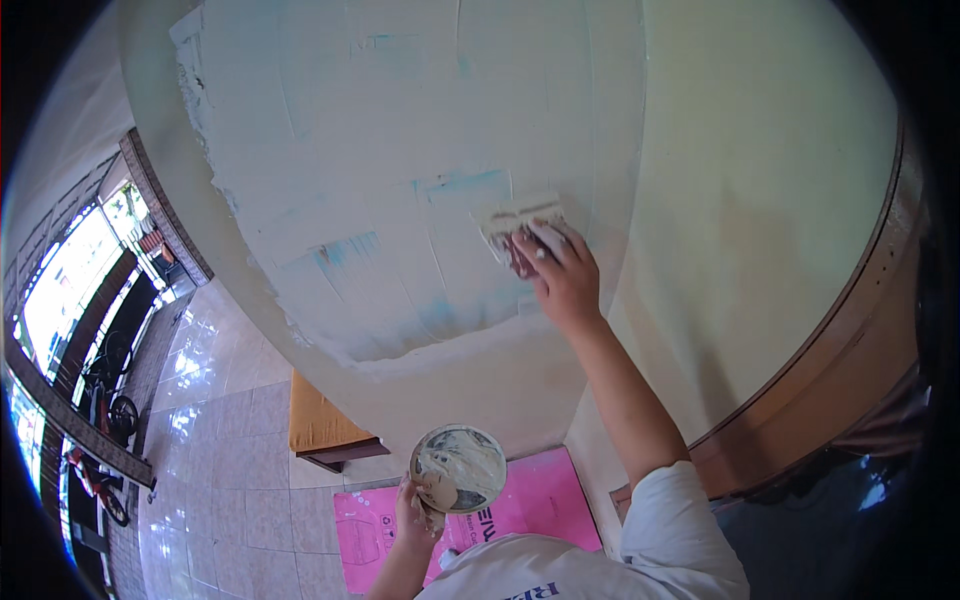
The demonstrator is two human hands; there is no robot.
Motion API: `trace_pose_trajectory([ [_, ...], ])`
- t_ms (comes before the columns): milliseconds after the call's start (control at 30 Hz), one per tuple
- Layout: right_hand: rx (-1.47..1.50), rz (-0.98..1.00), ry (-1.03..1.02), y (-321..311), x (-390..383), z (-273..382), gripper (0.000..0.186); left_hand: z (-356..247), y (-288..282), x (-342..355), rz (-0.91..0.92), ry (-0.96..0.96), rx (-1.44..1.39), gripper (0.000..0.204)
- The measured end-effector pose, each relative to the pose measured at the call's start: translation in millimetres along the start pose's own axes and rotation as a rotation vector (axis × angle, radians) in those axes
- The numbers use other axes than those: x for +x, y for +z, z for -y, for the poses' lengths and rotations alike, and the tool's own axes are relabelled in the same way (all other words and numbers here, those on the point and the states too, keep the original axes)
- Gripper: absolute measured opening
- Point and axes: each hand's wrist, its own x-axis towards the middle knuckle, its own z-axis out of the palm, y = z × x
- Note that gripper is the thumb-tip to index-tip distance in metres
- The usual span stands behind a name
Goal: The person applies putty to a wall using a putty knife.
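Note:
My right hand grips a putty-smeared spreader with a reddish handle, its blade against a wall coated in white filler with pale blue patches and a ragged edge. Below, my left hand holds a round container by its side; white and beige paste lines its inside. Both of my forearms come up from the lower edge.
A yellow-topped bench stands against the lower wall. Pink cardboard lies on the tiled floor. A side wall with brown trim curves at right. Bicycles or motorbikes stand beyond an opening at left.

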Motion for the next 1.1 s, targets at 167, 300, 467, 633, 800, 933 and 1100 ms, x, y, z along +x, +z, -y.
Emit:
trace_pose_trajectory([
  [167, -0.038, 0.1, 0.056, 55, -81, -18, 0.054, 4, -8, 5, -0.026, -0.008, -0.009, 0.031],
  [300, 0.027, 0.335, 0.226, 84, -231, -10, 0.058, 14, -30, 12, -0.056, -0.018, -0.018, 0.036],
  [467, 0.045, 0.485, 0.236, 67, -266, -4, 0.052, 9, -28, 10, -0.06, -0.017, 0.064, 0.041],
  [633, -0.013, 0.275, 0.141, 13, -146, -22, 0.053, 8, -30, 12, -0.025, -0.004, 0.023, 0.04],
  [800, -0.078, -0.086, 0.046, -10, 9, -34, 0.055, 3, -32, 18, -0.036, -0.072, 0.015, 0.034],
  [933, -0.123, -0.053, 0.094, 18, -6, -50, 0.053, 7, -32, 19, -0.02, -0.073, -0.036, 0.035],
  [1100, 0.027, 0.106, 0.299, 66, -207, -48, 0.051, 10, -34, 21, -0.041, -0.03, 0.014, 0.036],
])
